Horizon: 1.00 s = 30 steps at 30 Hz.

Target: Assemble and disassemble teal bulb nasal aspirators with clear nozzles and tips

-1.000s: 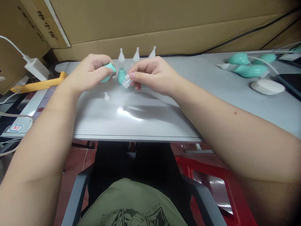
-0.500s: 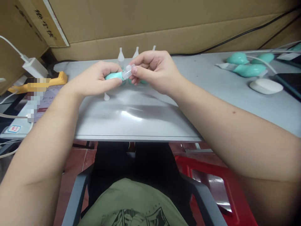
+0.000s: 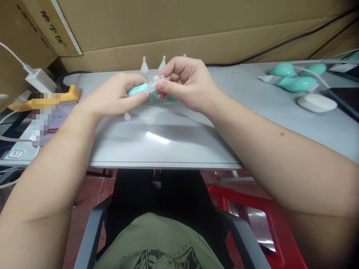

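Two hands meet above worktop (image 3: 168, 151), nearer far edge. Left hand (image 3: 117, 91) grips teal bulb (image 3: 137, 90); right hand (image 3: 186, 84) pinches clear connector (image 3: 152, 85) at bulb's end. White tip (image 3: 127, 116) nearer front edge; translucent nozzles (image 3: 144, 66) toward far edge.

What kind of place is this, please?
Probably a small workstation for hand assembly: a gray table, teal bulbs lying at its far right, and a teal bulb and clear connector in the hands.
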Tool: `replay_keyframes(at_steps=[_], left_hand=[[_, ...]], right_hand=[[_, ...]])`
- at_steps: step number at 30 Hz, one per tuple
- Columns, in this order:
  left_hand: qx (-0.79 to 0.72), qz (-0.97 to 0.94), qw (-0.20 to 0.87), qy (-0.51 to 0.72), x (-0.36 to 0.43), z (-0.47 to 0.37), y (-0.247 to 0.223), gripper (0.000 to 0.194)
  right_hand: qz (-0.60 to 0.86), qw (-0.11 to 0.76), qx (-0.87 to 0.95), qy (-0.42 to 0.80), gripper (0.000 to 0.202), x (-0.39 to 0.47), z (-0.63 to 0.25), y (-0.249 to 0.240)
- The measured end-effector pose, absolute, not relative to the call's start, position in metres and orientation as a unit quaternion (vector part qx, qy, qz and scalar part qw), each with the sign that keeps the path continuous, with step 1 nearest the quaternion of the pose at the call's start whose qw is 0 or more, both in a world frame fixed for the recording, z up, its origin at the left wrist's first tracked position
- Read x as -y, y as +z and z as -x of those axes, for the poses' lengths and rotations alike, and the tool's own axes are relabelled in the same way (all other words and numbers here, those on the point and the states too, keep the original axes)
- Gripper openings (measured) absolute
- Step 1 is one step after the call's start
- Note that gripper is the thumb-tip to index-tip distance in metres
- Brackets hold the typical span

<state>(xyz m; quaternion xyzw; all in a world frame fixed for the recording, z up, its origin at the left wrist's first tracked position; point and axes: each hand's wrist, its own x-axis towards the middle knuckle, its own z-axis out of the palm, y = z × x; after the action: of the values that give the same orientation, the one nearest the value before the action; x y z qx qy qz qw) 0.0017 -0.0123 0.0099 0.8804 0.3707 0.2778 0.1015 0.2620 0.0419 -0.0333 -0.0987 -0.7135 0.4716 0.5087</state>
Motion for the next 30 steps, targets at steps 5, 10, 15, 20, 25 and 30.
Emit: replay_keyframes(at_steps=[5, 10, 15, 20, 25, 30], left_hand=[[-0.362, -0.887, 0.102, 0.268, 0.0133, -0.0021, 0.0098, 0.037], [-0.339, -0.888, 0.1, 0.293, 0.0152, -0.0046, 0.008, 0.033], [-0.33, -0.892, 0.059, 0.302, 0.0146, -0.0073, 0.0088, 0.028], [-0.363, -0.891, 0.039, 0.269, 0.0146, -0.0079, 0.0109, 0.032], [-0.344, -0.892, 0.032, 0.29, 0.0109, -0.0065, 0.0071, 0.035], [-0.347, -0.897, 0.019, 0.274, 0.009, -0.0046, 0.0064, 0.038]], right_hand=[[0.108, 0.51, 0.701, 0.486, 0.048, -0.0372, -0.2584, -0.0291], [0.107, 0.52, 0.683, 0.501, 0.046, -0.0334, -0.2572, -0.0296], [0.109, 0.52, 0.691, 0.49, 0.05, -0.034, -0.2573, -0.0298], [0.095, 0.525, 0.698, 0.478, 0.045, -0.0324, -0.2585, -0.03], [0.085, 0.528, 0.694, 0.482, 0.053, -0.0347, -0.2565, -0.0312], [0.082, 0.512, 0.713, 0.471, 0.047, -0.0384, -0.2563, -0.0331]])
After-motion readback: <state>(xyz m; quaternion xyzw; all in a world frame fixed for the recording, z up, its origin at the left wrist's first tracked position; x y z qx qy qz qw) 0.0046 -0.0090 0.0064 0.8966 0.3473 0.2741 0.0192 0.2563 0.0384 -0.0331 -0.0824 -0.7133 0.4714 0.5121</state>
